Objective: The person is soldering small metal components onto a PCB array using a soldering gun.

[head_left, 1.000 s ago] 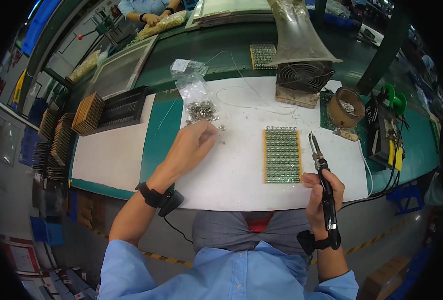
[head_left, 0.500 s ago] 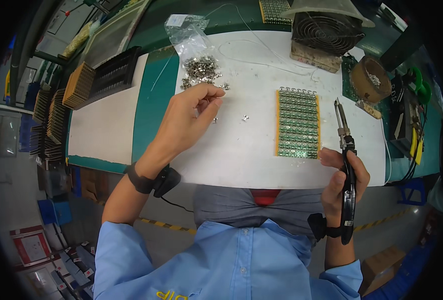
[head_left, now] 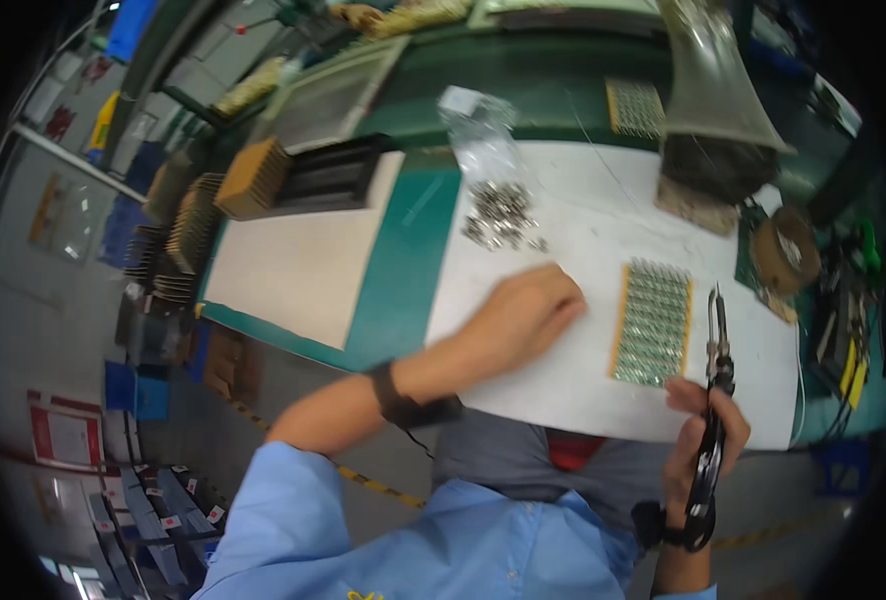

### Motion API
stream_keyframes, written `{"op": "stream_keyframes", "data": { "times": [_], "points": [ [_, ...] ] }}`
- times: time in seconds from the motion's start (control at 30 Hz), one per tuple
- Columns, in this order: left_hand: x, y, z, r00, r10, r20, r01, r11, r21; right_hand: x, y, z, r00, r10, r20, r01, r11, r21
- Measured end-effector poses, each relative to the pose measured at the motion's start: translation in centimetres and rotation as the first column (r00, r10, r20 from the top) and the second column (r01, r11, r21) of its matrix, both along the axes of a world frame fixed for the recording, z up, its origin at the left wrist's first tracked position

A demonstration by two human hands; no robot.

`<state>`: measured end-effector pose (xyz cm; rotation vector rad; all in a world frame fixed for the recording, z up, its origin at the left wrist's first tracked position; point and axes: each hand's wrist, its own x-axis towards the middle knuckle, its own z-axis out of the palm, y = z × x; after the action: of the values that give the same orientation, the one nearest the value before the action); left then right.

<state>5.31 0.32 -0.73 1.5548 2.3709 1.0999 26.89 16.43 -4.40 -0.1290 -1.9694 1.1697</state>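
Observation:
My left hand (head_left: 528, 318) is over the white sheet, between a pile of small shiny metal parts (head_left: 503, 212) and a green circuit board panel (head_left: 651, 325). Its fingers are pinched together, and whatever they hold is hidden and blurred. In my right hand (head_left: 731, 432) is a black-handled soldering iron (head_left: 710, 455), its metal tip pointing away from me. That hand is at the near right corner of the panel, which has yellow edge strips and rows of small metal parts. A clear plastic bag (head_left: 485, 135) lies behind the pile.
At the back right, a fan (head_left: 715, 172) sits under a pale hood. A round brown container (head_left: 785, 250) stands beside it. Another panel (head_left: 635, 107) lies farther back. To the left are a black tray (head_left: 333, 175) and a stack of brown boards (head_left: 253, 180).
My left hand has moved away from the metal parts, rightward and toward the panel. The whole view has shifted and tilted. My right hand still holds the soldering iron beside the panel.

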Motion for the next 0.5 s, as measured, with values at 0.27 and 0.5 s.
{"op": "stream_keyframes", "data": {
  "times": [0.27, 0.5],
  "points": [
    [8.2, 0.4, 0.3, 0.408, -0.154, 0.9, -0.234, 0.935, 0.266, -3.0, -3.5, 0.3, 0.995, -0.045, -0.084, 0.063, 0.972, 0.226],
    [10.2, -0.2, 0.7, 0.706, -0.075, 0.704, -0.197, 0.935, 0.296, -2.3, -4.2, 1.1, 0.985, -0.152, -0.079, 0.17, 0.935, 0.311]
  ]
}}
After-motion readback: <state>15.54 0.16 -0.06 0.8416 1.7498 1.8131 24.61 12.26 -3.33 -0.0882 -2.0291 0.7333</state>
